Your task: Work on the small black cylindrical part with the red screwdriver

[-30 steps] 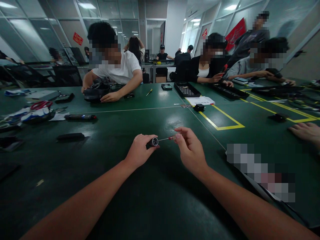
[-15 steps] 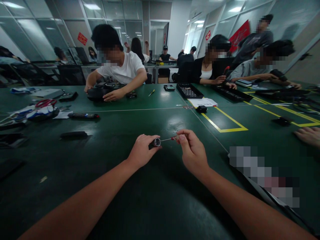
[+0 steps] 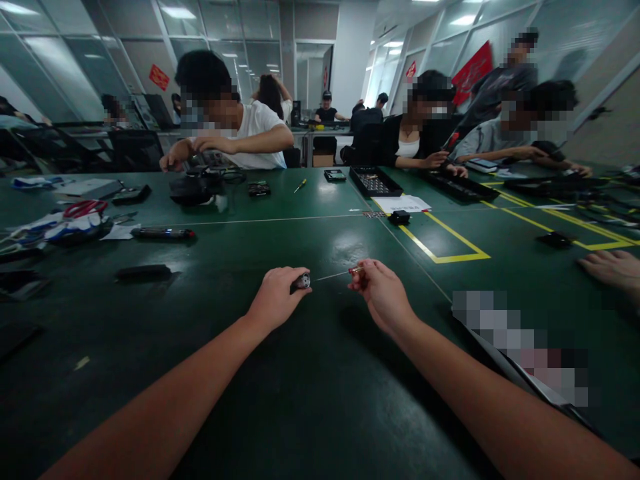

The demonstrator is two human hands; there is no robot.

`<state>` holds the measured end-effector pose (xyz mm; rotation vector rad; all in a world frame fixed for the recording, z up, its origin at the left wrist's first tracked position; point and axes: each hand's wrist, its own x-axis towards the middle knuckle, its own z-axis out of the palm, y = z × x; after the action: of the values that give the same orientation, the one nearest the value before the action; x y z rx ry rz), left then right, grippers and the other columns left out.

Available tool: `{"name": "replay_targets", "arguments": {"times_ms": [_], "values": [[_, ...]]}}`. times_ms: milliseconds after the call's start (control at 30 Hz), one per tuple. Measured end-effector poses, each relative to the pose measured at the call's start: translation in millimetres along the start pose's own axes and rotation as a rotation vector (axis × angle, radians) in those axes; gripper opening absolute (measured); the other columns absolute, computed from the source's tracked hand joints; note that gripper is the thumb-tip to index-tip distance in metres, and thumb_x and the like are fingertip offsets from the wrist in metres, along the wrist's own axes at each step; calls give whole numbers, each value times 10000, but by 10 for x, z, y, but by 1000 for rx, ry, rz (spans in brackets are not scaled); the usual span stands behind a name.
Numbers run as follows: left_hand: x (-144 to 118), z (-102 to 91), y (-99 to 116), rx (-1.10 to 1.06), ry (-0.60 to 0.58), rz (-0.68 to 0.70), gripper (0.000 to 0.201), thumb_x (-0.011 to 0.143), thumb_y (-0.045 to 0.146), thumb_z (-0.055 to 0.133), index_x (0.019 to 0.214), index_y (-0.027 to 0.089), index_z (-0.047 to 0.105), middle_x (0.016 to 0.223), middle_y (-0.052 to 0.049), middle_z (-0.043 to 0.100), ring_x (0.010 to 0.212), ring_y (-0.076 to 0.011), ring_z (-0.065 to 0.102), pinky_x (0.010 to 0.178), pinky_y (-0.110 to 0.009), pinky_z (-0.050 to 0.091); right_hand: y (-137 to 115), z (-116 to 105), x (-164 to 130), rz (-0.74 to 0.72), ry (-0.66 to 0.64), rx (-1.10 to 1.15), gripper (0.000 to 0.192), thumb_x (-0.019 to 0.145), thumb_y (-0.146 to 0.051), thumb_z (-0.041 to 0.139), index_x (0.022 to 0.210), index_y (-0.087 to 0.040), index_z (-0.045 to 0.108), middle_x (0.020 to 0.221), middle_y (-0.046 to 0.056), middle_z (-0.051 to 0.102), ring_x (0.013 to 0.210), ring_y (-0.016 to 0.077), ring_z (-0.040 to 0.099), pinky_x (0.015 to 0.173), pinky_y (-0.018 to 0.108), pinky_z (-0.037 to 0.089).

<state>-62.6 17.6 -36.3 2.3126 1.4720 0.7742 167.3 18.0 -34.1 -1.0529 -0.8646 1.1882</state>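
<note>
My left hand (image 3: 279, 298) is closed around a dark cylinder (image 3: 303, 281), whose round, silvery end with small openings faces right and towards me. In my right hand (image 3: 384, 293) is a screwdriver (image 3: 356, 271) with a red and clear handle, pinched between thumb and fingers. Its thin shaft points left at the cylinder's end, and a small gap seems to lie between tip and end. Both hands are held above the green table (image 3: 300, 380). Most of the cylinder's body is hidden by my left fingers.
At left lie a dark pen-shaped tool (image 3: 164, 233), a black bar (image 3: 144, 273) and red-handled pliers (image 3: 85, 208). Further off are a yellow screwdriver (image 3: 300, 185) and a black tray of small parts (image 3: 375, 181). Co-workers sit opposite; another person's hand (image 3: 613, 272) rests at right.
The cylinder has moved left and its end has turned slightly. The screwdriver's tip now stands a little further from it. Opposite, a co-worker's hands have lifted off a black object.
</note>
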Motion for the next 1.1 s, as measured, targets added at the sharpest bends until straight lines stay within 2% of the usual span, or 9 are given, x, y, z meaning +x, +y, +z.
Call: {"name": "replay_targets", "arguments": {"times_ms": [133, 300, 467, 667, 767, 933, 1100], "values": [[-12, 18, -4, -3, 10, 20, 364, 917, 250, 729, 1274, 228, 662, 1142, -47, 707, 1079, -239, 633, 1027, -475, 465, -11, 48, -83, -175, -29, -157, 264, 880, -496, 649, 864, -235, 620, 725, -13, 634, 650, 163, 603, 648, 328, 528], [-26, 23, 40, -10, -1, 41, 358, 910, 259, 740, 1260, 237, 669, 1137, -35, 716, 1078, -238, 635, 1038, -485, 444, -56, 68, -175, -354, -78, -373, 228, 995, -453, 518, 954, -240, 590, 803, 8, 657, 719, 177, 620, 698, 349, 509], [-27, 34, 40, -26, 11, 59, 354, 899, 269, 753, 1243, 245, 675, 1105, -20, 721, 1054, -227, 641, 1052, -481, 435, -63, 61, -224, -385, -124, -490, 212, 1026, -421, 474, 996, -241, 581, 814, 11, 654, 751, 185, 620, 727, 361, 495], [-26, 32, 85, -18, -12, 68, 339, 901, 250, 741, 1235, 236, 683, 1108, -38, 730, 1054, -238, 640, 1033, -482, 440, -120, 93, -277, -357, -199, -407, 196, 967, -424, 597, 1006, -235, 632, 769, 2, 672, 727, 186, 646, 701, 343, 505], [-29, 40, 90, -19, -18, 90, 347, 898, 249, 746, 1239, 230, 683, 1111, -37, 731, 1051, -235, 640, 1031, -474, 436, -129, 93, -295, -354, -223, -440, 233, 974, -450, 586, 984, -230, 660, 748, 8, 682, 710, 192, 655, 684, 342, 497], [-25, 50, 82, -3, -24, 82, 345, 898, 255, 748, 1237, 235, 687, 1097, -35, 732, 1036, -234, 642, 1029, -470, 434, -158, 76, -334, -444, -168, -637, 237, 1008, -423, 537, 945, -228, 656, 724, 7, 673, 663, 181, 632, 646, 327, 453], [-21, 32, 101, -9, -25, 49, 351, 885, 261, 760, 1229, 231, 690, 1078, -36, 733, 1028, -240, 643, 1017, -467, 443, -180, 62, -326, -466, -138, -646, 241, 1011, -419, 532, 929, -225, 648, 724, 8, 664, 675, 183, 631, 654, 325, 450]]}}
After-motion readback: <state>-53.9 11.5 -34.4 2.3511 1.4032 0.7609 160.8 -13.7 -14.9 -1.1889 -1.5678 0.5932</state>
